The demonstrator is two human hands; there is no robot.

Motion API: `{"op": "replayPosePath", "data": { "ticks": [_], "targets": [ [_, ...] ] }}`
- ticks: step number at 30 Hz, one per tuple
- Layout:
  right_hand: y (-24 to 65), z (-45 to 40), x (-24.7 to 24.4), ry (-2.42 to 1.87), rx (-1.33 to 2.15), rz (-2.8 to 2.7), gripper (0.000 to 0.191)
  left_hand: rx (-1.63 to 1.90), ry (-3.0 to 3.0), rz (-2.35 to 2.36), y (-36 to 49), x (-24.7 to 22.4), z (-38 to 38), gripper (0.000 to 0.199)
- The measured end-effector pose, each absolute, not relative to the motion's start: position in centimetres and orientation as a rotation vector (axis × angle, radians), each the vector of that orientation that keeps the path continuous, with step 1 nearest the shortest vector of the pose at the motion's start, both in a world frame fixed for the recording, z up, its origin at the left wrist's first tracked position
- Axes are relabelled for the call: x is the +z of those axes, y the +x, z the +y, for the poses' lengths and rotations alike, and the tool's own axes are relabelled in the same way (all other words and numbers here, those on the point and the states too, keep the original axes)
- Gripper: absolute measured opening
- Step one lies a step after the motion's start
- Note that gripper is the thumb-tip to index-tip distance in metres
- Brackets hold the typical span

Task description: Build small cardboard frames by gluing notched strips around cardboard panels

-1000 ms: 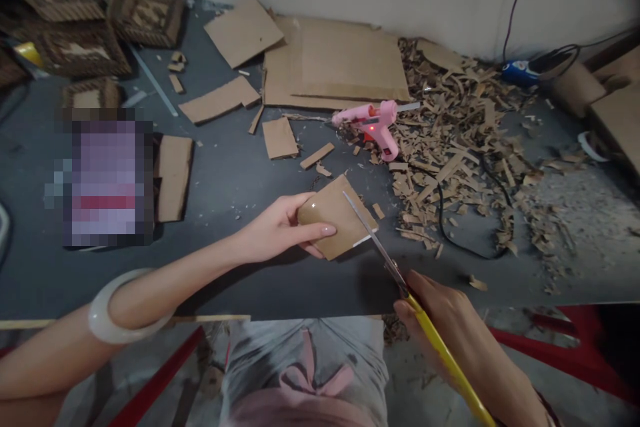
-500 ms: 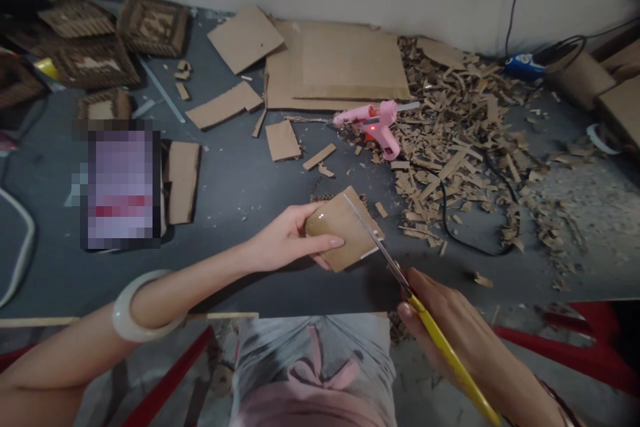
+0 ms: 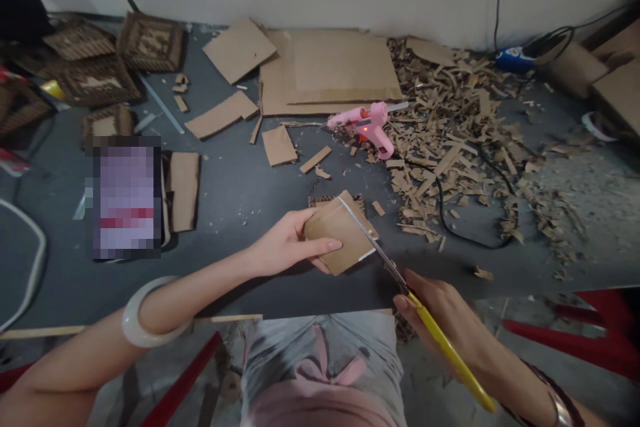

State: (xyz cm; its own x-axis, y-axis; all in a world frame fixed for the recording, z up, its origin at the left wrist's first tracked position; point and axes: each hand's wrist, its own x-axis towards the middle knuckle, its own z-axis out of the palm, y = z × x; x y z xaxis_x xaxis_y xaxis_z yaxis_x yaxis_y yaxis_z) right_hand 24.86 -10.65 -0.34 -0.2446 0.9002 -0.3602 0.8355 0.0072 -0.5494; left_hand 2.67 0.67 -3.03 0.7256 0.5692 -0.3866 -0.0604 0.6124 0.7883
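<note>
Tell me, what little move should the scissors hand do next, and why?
I'd say the right hand should probably squeeze the scissors gently. A blade already lies across the cardboard piece near one edge, and the left hand is gripping that piece away from the blade, so it looks ready for a careful snip.

The left hand (image 3: pixel 283 247) is pinching a cardboard square (image 3: pixel 325 227), its thumb lying on top, while the right hand (image 3: pixel 443 303) is holding yellow-handled scissors (image 3: pixel 434 328), one blade crossing the square near its right edge. Beyond them, a pink glue gun (image 3: pixel 367 125) is resting beside heaped cardboard scraps (image 3: pixel 450 160) on the dark table (image 3: pixel 235 190).
</note>
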Motion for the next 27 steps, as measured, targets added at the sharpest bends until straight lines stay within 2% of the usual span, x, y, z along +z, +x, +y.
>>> {"op": "replayPosePath", "data": {
  "ticks": [5,11,19,22,27],
  "targets": [
    [24.4,-11.2,0.4,-1.923,1.038,-2.144,0.043,0.364,0.841,0.625,3.0,-3.1,-0.4,0.031],
    [24.2,-11.2,0.1,-1.987,1.174,-2.04,0.051,0.35,0.786,0.668,3.4,-3.1,-0.6,0.035],
    [23.5,-10.8,-0.5,-1.921,1.322,-1.937,0.051,0.234,0.851,0.648,3.4,-2.9,-0.8,0.034],
    [24.5,-10.9,-0.3,-1.977,1.191,-1.909,0.05,0.394,1.037,0.73,2.7,-2.0,0.6,0.038],
    [29.0,-11.0,-0.1,-2.324,0.673,-1.833,0.045,0.445,1.336,0.977,0.7,-0.7,4.0,0.049]
  ]
}}
